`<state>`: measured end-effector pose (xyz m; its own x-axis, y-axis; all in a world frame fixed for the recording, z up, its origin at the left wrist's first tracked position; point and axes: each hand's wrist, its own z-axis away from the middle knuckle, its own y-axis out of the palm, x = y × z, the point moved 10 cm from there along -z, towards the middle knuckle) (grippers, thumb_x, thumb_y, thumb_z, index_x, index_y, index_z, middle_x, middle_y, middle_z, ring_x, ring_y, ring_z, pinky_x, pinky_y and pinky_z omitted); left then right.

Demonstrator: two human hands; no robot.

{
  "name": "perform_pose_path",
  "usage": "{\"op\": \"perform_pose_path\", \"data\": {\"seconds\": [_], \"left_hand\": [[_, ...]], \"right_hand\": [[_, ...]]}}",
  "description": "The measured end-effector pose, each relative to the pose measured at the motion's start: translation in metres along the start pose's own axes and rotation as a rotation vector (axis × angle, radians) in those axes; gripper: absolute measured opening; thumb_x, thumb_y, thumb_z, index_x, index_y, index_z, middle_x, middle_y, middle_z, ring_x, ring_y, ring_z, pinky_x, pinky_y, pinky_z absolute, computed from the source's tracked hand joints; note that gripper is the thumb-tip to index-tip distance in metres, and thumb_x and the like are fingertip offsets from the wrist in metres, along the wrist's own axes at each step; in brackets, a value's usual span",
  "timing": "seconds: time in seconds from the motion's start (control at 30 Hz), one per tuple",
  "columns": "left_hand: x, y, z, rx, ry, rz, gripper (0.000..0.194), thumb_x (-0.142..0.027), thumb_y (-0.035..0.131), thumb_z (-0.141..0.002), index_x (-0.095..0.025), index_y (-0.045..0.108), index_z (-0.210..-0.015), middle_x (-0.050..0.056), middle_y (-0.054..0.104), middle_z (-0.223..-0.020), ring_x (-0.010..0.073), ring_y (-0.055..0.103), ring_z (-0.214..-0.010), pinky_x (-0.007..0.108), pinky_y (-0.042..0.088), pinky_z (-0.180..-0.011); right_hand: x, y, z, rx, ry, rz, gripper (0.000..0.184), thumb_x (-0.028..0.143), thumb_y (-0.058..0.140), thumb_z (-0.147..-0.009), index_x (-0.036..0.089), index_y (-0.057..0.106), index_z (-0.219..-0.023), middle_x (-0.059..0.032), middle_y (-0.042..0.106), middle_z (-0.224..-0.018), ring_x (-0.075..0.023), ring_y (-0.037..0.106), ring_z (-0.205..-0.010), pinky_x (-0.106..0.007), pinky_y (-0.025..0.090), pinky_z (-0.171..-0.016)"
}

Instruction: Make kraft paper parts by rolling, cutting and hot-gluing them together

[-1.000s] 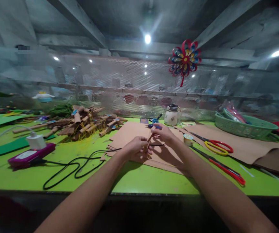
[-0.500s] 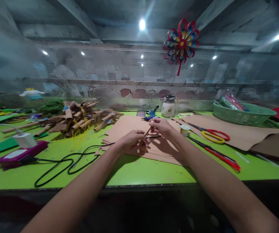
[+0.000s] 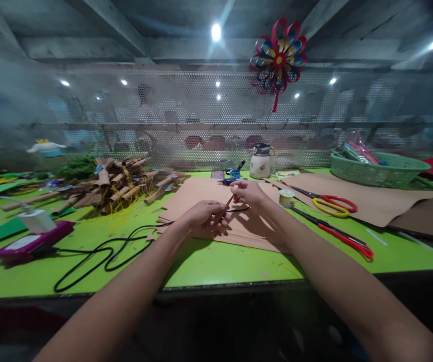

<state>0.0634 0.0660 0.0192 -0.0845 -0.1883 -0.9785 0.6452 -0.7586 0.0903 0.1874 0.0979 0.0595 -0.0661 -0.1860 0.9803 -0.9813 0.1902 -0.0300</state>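
Observation:
Over a stack of brown paper sheets [image 3: 193, 193], both my hands meet on a narrow brown paper piece [image 3: 229, 202], perhaps a thin roll. My left hand [image 3: 205, 215] is closed round its lower end, fingers curled beneath. At the upper end, my right hand [image 3: 247, 193] pinches with thumb and fingertips. A dark cord passes behind the fingers. Just beyond the hands lies a blue tool [image 3: 232, 180], probably a glue gun. A small spool [image 3: 286, 197] stands right of my right wrist.
Brown paper rolls with yellow string [image 3: 120, 186] are heaped on the left. A purple power strip [image 3: 35, 242] with a black cable [image 3: 106, 254] lies nearer. On the right are red-and-yellow scissors [image 3: 333, 205], red-handled scissors [image 3: 346, 241] and a green basket [image 3: 382, 171]. A bottle [image 3: 260, 162] stands behind.
The hands stay in nearly the same place, still on the brown paper piece. Left fingers have shifted slightly around it. The whole view has tilted a little.

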Motion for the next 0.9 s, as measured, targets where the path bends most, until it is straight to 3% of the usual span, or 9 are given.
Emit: {"op": "perform_pose_path", "data": {"seconds": [0.27, 0.37, 0.47, 0.57, 0.7, 0.9], "left_hand": [[0.004, -0.006, -0.004, -0.035, -0.006, 0.040, 0.011, -0.022, 0.058, -0.080, -0.014, 0.052, -0.083, 0.007, 0.062, -0.067, 0.0131, 0.060, -0.054, 0.024, 0.047, -0.050], [0.004, -0.010, -0.005, -0.052, 0.002, 0.031, 0.009, -0.021, 0.057, -0.080, -0.014, 0.051, -0.082, 0.006, 0.061, -0.065, 0.0139, 0.060, -0.053, 0.022, 0.045, -0.045], [0.003, -0.012, -0.005, -0.055, 0.021, 0.038, 0.010, -0.020, 0.059, -0.077, -0.014, 0.050, -0.079, 0.006, 0.061, -0.065, 0.0145, 0.060, -0.053, 0.025, 0.048, -0.047], [0.001, -0.009, -0.003, -0.028, 0.043, 0.038, 0.014, -0.022, 0.061, -0.077, -0.015, 0.049, -0.076, 0.004, 0.059, -0.063, 0.0146, 0.059, -0.051, 0.029, 0.051, -0.050], [-0.002, -0.007, -0.001, -0.023, 0.059, 0.027, 0.016, -0.026, 0.062, -0.076, -0.015, 0.051, -0.078, 0.002, 0.056, -0.058, 0.0141, 0.055, -0.045, 0.033, 0.051, -0.048], [-0.010, -0.012, -0.002, -0.081, 0.118, -0.013, 0.013, -0.024, 0.063, -0.076, -0.012, 0.058, -0.078, 0.001, 0.055, -0.058, 0.0062, 0.046, -0.043, 0.017, 0.038, -0.042]], "right_hand": [[0.004, -0.002, 0.002, -0.042, -0.033, 0.064, 0.017, 0.012, 0.061, -0.073, 0.013, 0.060, -0.089, 0.0044, 0.051, -0.055, -0.0066, 0.051, -0.042, -0.014, 0.036, -0.037], [0.004, -0.001, 0.005, -0.030, -0.013, 0.017, 0.017, 0.015, 0.065, -0.072, 0.014, 0.059, -0.088, 0.0050, 0.051, -0.056, -0.0059, 0.050, -0.043, -0.016, 0.043, -0.042], [0.005, 0.009, 0.010, 0.065, 0.022, -0.065, 0.020, 0.024, 0.067, -0.073, 0.015, 0.058, -0.089, 0.0032, 0.055, -0.059, -0.0076, 0.054, -0.048, -0.021, 0.050, -0.049], [0.003, 0.020, 0.016, 0.130, 0.067, -0.124, 0.039, 0.027, 0.071, -0.071, 0.017, 0.055, -0.105, 0.0020, 0.059, -0.063, -0.0108, 0.059, -0.053, -0.023, 0.052, -0.052], [0.001, 0.020, 0.019, 0.054, 0.078, -0.155, 0.072, 0.012, 0.078, -0.060, 0.020, 0.045, -0.123, 0.0072, 0.055, -0.060, -0.0113, 0.059, -0.048, -0.026, 0.054, -0.051], [0.004, 0.018, 0.019, 0.009, 0.064, -0.181, 0.079, 0.005, 0.075, -0.062, 0.017, 0.038, -0.131, 0.0087, 0.055, -0.054, -0.0122, 0.059, -0.045, -0.027, 0.055, -0.048]]}}
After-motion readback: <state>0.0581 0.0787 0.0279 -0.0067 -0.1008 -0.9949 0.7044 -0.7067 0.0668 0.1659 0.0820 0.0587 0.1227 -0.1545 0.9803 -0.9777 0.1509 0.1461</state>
